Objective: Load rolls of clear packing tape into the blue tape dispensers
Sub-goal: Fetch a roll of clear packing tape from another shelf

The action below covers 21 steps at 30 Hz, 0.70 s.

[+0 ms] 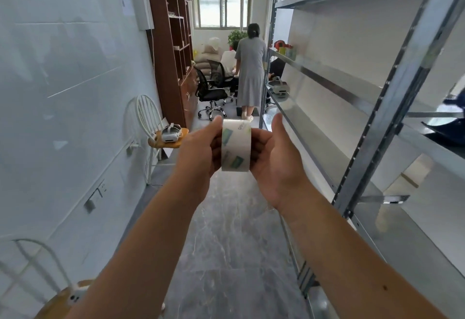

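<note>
A roll of clear packing tape (236, 149) with small green labels is held upright at chest height in the middle of the view, its band facing me. My left hand (198, 150) grips its left side with the thumb over the top. My right hand (276, 157) cups its right side, thumb raised. A dark blue object (450, 127) lies on the metal shelf at the far right edge, mostly cut off; I cannot tell what it is.
A metal shelving rack (377, 122) runs along the right. A white wall is on the left, with a wire-back chair (161, 137) carrying a white headset. A person in a grey dress (250, 71) stands ahead by office chairs (214, 92). Grey floor runs between.
</note>
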Available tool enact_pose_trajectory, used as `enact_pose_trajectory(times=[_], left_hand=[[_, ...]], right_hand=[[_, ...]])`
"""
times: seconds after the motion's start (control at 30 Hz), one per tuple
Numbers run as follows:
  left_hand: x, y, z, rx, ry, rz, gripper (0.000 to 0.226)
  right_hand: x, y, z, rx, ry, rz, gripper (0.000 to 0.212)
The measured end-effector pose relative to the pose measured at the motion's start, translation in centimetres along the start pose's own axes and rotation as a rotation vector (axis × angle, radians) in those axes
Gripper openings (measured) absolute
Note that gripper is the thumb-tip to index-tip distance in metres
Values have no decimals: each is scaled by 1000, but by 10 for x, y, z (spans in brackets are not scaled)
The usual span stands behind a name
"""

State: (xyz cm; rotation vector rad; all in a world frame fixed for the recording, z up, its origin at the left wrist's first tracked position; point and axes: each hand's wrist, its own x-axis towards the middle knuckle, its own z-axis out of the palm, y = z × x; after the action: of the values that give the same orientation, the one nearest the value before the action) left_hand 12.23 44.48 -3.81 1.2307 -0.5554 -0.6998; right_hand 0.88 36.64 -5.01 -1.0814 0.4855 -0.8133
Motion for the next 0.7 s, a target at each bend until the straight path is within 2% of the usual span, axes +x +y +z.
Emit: enact_pose_trajectory(times=[0.23,0.43,0.7], left_hand=[[143,12,0,41,-143,-5,41],[230,11,42,19,-328,-41,38],[271,-22,146,-12,-673,-124,70]], right_hand=[[127,2,17,10,137,-69,77],[191,-15,-8,5,298,-162,73],[200,-49,-81,38,596,-296,76]])
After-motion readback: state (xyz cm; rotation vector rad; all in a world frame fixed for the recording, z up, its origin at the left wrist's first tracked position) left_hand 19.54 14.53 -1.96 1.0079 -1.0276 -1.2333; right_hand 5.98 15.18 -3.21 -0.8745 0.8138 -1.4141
